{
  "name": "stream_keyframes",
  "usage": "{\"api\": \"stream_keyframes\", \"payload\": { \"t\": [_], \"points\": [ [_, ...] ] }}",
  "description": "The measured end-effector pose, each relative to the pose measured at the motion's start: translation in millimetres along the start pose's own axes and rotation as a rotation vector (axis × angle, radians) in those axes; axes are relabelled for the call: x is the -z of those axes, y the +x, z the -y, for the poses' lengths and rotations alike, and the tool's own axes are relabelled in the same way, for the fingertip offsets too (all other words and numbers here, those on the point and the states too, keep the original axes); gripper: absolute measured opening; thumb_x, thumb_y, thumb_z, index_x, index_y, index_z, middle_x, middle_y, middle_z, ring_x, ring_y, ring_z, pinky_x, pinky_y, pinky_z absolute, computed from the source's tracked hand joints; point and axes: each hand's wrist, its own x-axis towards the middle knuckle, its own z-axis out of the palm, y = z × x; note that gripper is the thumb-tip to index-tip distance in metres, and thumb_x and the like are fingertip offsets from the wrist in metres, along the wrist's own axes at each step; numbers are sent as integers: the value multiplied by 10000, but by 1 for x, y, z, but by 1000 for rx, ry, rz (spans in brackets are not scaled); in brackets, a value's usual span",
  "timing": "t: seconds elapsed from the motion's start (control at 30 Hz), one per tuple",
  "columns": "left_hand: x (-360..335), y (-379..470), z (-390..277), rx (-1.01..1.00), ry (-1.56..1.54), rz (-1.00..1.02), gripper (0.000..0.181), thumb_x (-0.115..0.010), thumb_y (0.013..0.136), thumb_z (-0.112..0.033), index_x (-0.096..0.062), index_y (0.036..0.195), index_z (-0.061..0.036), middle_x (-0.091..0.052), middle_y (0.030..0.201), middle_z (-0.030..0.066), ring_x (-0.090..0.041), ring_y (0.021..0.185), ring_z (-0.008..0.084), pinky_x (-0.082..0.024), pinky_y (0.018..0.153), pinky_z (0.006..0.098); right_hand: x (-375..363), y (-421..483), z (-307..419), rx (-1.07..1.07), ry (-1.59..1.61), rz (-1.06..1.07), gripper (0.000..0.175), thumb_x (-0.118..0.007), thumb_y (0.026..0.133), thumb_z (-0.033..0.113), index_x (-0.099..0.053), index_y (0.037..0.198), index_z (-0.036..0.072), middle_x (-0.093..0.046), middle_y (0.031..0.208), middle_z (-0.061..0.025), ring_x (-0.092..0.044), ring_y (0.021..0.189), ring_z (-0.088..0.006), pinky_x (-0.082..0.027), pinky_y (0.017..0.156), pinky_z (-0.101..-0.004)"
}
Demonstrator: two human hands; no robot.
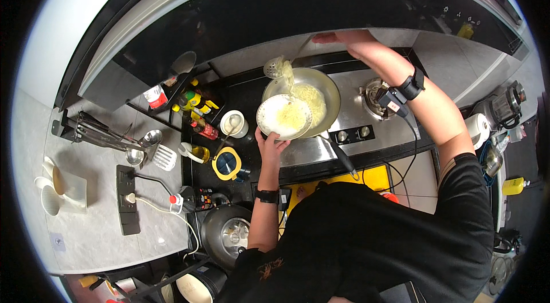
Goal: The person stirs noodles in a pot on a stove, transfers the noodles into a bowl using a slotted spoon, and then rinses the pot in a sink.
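My left hand (271, 144) grips the rim of a patterned bowl (265, 126) holding some noodles (292, 117), tilted beside and partly over a large pan. In the pan (334, 101), on the stove, lie more pale noodles (313, 98) in liquid. My right hand (328, 38) is raised near the range hood's edge, at the upper end of the handle of a perforated metal ladle (272, 68); its fingers are partly hidden. Noodles hang from the ladle down towards the bowl and pan. The pan's black handle (341, 157) points towards my body.
Left of the pan stand a white container (241, 127) with a spoon, an oil jug (200, 153), a yellow-rimmed lidded container (238, 164) and several bottles (205, 129). A second burner (374, 98) is at the right. The range hood (300, 2) overhangs the stove. Cables run from both wrists.
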Motion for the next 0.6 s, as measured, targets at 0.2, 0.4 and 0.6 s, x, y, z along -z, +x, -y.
{"api": "stream_keyframes", "payload": {
  "t": [0.2,0.4,0.6],
  "points": [
    [-16,4,1,4,-88,68,743,-545,777,-81,-181,1421,-157,-460,1237,198,-615,915,356,-560,700,379,-7,-31,-29,26,-406,231,237,-577,911,167,-639,976,-52,-682,783,-114,-691,730,-157,-548,679,-274],
    [-26,10,0,-37,-120,95,718,-540,784,-70,-197,1409,-156,-468,1218,189,-615,899,345,-561,680,370,-12,-73,-6,515,-1075,862,185,-626,811,90,-690,969,19,-679,1012,-161,-669,916,-285,-545,821,-361],
    [-31,10,-2,-61,-135,128,706,-529,792,-61,-193,1405,-155,-464,1216,177,-607,891,328,-556,688,370,-11,-92,23,743,-1395,963,206,-604,751,46,-682,942,41,-670,1072,-134,-650,996,-262,-550,848,-342]
  ]
}}
